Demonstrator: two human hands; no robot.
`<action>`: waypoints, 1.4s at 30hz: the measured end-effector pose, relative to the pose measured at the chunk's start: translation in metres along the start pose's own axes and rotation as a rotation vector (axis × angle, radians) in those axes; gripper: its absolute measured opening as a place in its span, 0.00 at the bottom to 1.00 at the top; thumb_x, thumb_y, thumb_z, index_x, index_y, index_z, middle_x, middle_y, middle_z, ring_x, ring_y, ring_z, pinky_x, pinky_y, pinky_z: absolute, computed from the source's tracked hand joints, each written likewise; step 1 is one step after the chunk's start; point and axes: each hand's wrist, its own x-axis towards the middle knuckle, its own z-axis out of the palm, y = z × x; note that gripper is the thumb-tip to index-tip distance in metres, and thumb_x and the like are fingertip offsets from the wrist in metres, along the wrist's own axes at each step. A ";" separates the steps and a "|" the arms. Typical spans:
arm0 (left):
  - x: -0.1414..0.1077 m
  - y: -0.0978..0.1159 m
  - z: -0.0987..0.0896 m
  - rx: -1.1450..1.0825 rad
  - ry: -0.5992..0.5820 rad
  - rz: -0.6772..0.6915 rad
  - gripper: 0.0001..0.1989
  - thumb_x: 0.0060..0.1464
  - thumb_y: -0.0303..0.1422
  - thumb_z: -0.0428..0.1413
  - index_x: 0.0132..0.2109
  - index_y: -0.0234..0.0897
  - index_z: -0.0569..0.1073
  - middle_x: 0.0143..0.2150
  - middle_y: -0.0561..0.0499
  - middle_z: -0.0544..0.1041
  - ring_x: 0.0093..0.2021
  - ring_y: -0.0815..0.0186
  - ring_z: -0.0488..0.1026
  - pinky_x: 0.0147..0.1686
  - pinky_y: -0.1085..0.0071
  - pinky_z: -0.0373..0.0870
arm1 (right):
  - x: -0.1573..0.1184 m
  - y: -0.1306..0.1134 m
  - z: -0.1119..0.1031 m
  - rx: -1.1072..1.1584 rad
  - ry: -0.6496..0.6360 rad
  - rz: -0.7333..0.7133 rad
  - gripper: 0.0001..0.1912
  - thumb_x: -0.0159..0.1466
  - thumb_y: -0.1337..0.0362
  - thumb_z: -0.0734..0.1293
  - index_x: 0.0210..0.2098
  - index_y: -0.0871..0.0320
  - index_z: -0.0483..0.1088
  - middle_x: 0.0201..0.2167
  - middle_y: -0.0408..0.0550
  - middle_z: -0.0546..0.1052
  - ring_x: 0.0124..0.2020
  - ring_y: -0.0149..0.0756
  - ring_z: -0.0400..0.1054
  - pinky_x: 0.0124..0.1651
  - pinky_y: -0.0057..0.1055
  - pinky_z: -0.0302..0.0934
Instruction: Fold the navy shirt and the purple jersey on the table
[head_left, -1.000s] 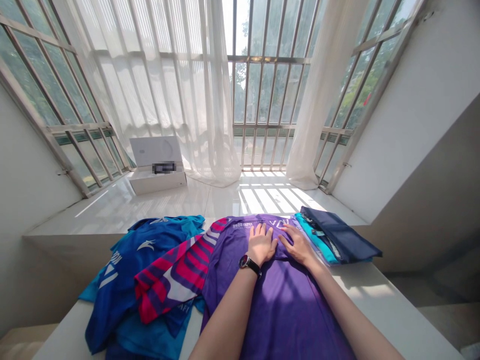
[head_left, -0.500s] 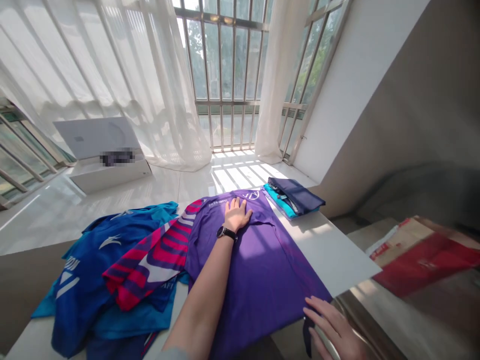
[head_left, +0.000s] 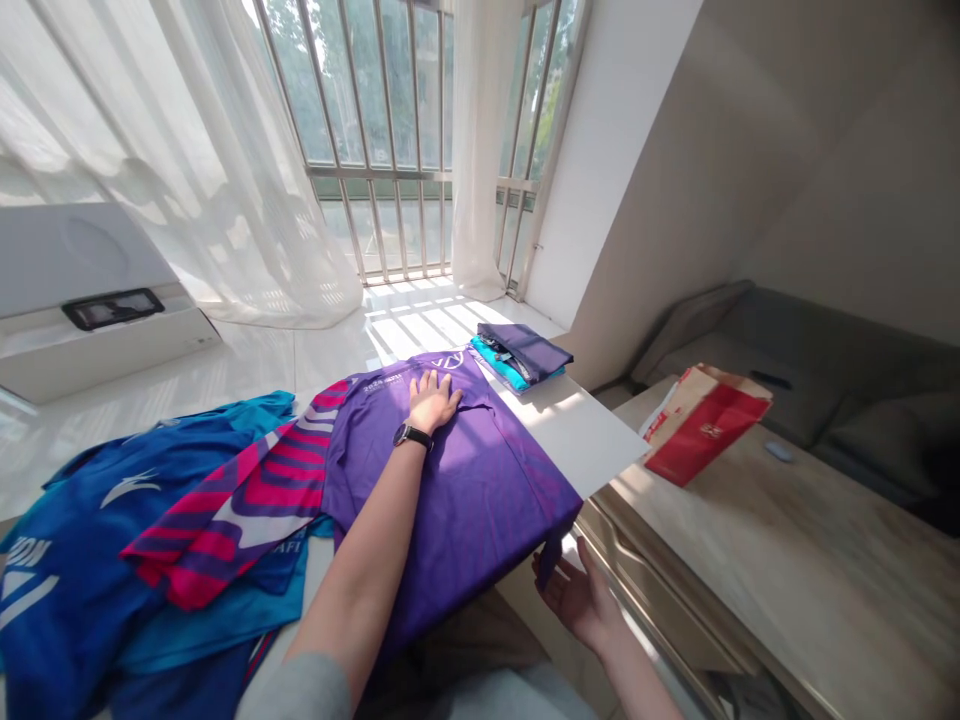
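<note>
A purple shirt [head_left: 465,490] lies spread on the white surface, its pink-striped sleeve [head_left: 255,480] stretched to the left over blue shirts [head_left: 112,510]. My left hand [head_left: 433,402], with a black watch at the wrist, rests flat on the shirt near its printed upper part, fingers spread. Below the surface's front right corner is my right hand [head_left: 577,590], palm up, with its fingers at a hanging dark purple bit of the cloth; the thumb stands apart from them. Whether it grips the cloth is unclear. Folded dark and turquoise clothes [head_left: 521,355] lie beyond the shirt.
An open white box [head_left: 112,350] holding a dark-framed item stands at the left by the curtain. A red and brown paper bag [head_left: 705,425] stands on a marbled table [head_left: 825,560] at the right, with a grey sofa [head_left: 810,350] behind. The barred window is ahead.
The view has swung to the right. My right hand has turned palm up and moved under the shirt's corner. My left hand stays flat on the shirt.
</note>
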 end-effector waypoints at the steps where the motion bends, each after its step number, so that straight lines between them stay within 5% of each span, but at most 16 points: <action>1: -0.001 0.000 0.001 0.000 0.001 -0.001 0.29 0.69 0.48 0.41 0.69 0.37 0.61 0.73 0.37 0.57 0.73 0.48 0.48 0.69 0.46 0.43 | 0.001 -0.001 -0.001 0.036 -0.031 0.031 0.28 0.48 0.40 0.78 0.33 0.57 0.76 0.30 0.47 0.83 0.33 0.38 0.79 0.39 0.33 0.72; 7: 0.000 -0.003 0.001 -0.014 -0.003 -0.003 0.29 0.69 0.48 0.41 0.69 0.39 0.62 0.73 0.38 0.57 0.73 0.49 0.48 0.69 0.47 0.44 | -0.008 -0.004 -0.006 0.172 -0.016 0.006 0.12 0.50 0.61 0.80 0.32 0.53 0.77 0.29 0.42 0.84 0.26 0.34 0.77 0.29 0.29 0.71; 10: 0.002 -0.004 0.001 -0.028 -0.004 -0.004 0.30 0.69 0.49 0.41 0.69 0.38 0.62 0.73 0.37 0.56 0.73 0.49 0.48 0.69 0.46 0.43 | -0.013 -0.008 -0.012 0.295 -0.029 -0.059 0.15 0.49 0.66 0.80 0.36 0.52 0.77 0.34 0.42 0.85 0.34 0.36 0.79 0.37 0.32 0.74; 17: 0.002 -0.004 0.002 -0.030 -0.013 -0.008 0.29 0.69 0.48 0.41 0.69 0.40 0.62 0.73 0.39 0.56 0.73 0.49 0.49 0.69 0.46 0.43 | -0.020 -0.013 -0.043 0.529 -0.115 -0.293 0.13 0.50 0.72 0.78 0.29 0.51 0.74 0.23 0.33 0.77 0.24 0.24 0.73 0.25 0.20 0.69; 22: 0.001 0.000 -0.014 -0.075 0.023 0.022 0.26 0.70 0.43 0.44 0.67 0.33 0.63 0.72 0.33 0.57 0.72 0.45 0.49 0.68 0.42 0.46 | -0.023 -0.014 -0.052 0.538 0.037 -0.210 0.15 0.50 0.74 0.78 0.33 0.51 0.76 0.27 0.36 0.80 0.26 0.28 0.76 0.25 0.22 0.71; 25: 0.002 0.006 -0.034 -0.102 0.009 0.109 0.25 0.67 0.40 0.50 0.66 0.32 0.63 0.68 0.33 0.63 0.66 0.47 0.61 0.64 0.49 0.58 | -0.023 -0.012 -0.053 0.461 0.115 -0.103 0.15 0.50 0.73 0.78 0.35 0.52 0.77 0.31 0.42 0.83 0.28 0.32 0.77 0.24 0.24 0.72; 30: 0.001 0.035 -0.051 -0.172 -0.188 0.406 0.19 0.52 0.34 0.64 0.52 0.44 0.78 0.48 0.53 0.80 0.46 0.62 0.77 0.45 0.73 0.72 | -0.024 -0.007 -0.054 0.434 0.021 -0.042 0.15 0.48 0.71 0.79 0.33 0.50 0.77 0.32 0.40 0.82 0.27 0.29 0.76 0.25 0.22 0.71; 35: -0.007 0.067 -0.035 -0.203 -0.247 0.586 0.12 0.53 0.34 0.64 0.46 0.47 0.81 0.46 0.54 0.81 0.45 0.63 0.77 0.43 0.74 0.72 | -0.026 -0.011 -0.054 0.438 -0.009 -0.042 0.15 0.49 0.72 0.79 0.33 0.50 0.76 0.31 0.39 0.81 0.26 0.26 0.73 0.24 0.22 0.69; 42: -0.010 0.076 -0.029 -0.216 -0.159 0.609 0.09 0.60 0.31 0.57 0.43 0.45 0.81 0.48 0.52 0.79 0.47 0.63 0.76 0.45 0.73 0.71 | -0.033 -0.022 -0.057 0.568 -0.034 -0.089 0.20 0.48 0.75 0.80 0.36 0.54 0.73 0.29 0.37 0.76 0.25 0.23 0.70 0.23 0.19 0.66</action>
